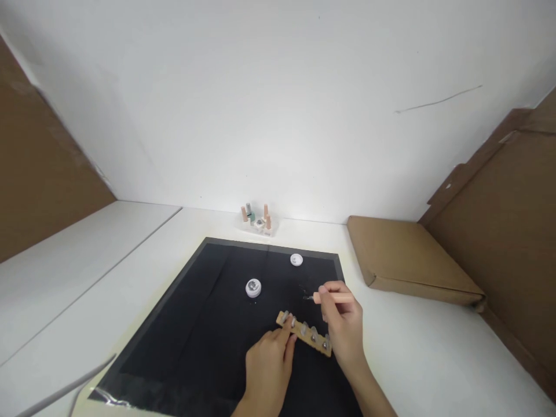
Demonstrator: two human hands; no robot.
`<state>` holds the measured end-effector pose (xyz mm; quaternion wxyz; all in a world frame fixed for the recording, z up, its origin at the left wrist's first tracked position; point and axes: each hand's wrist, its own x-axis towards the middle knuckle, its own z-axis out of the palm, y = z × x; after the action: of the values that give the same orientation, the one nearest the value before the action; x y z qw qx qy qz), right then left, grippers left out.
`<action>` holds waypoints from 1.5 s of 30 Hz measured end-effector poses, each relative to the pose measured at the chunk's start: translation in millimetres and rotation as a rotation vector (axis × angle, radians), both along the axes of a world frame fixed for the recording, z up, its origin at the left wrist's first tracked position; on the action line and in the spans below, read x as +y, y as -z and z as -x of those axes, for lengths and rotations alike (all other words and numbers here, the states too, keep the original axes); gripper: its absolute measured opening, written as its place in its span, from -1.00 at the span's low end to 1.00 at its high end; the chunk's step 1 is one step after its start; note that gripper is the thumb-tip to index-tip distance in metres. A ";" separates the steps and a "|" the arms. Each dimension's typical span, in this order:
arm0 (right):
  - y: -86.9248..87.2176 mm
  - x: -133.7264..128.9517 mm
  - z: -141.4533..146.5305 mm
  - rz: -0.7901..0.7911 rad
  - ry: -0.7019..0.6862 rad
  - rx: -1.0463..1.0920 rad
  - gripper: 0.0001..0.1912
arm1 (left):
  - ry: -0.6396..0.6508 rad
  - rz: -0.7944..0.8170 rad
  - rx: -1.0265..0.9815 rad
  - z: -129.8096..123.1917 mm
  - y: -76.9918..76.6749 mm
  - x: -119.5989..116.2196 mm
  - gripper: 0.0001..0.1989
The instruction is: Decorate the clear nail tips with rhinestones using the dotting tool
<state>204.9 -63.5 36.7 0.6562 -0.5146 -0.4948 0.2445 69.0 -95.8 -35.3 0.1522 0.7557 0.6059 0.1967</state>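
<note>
A wooden strip lies slanted on a black mat and bears several false nails, some with silvery grey spots. My left hand pinches the strip's near edge, with the index fingertip up by the nails at its left part. In my right hand is a nail polish brush with a peach cap for a handle, held level. Its dark tip points left, above the mat and apart from the strip. A small open white jar with silvery contents stands further left, and its white lid lies beyond.
Nail polish bottles stand in a clear tray by the white wall. A flat cardboard box lies at the right. The black mat covers the middle of the white table. Brown cardboard panels flank both sides.
</note>
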 end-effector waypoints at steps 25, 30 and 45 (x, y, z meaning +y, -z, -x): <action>9.3 -4.3 4.0 -0.038 -0.004 -0.037 -0.68 | 0.002 -0.078 -0.288 4.7 -14.2 -16.9 -0.78; 5.9 -4.9 3.0 -0.026 -0.002 0.011 -0.70 | 0.109 -0.129 -0.418 14.4 -30.6 -8.1 -0.78; 8.3 -1.2 -10.7 0.042 -0.204 0.298 -0.66 | 0.220 0.176 -0.918 20.9 -58.4 64.0 -0.81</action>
<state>215.6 -64.7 28.4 0.6831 -0.4333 -0.4367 0.3935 48.0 -31.7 23.1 0.4874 0.6345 0.4070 0.4407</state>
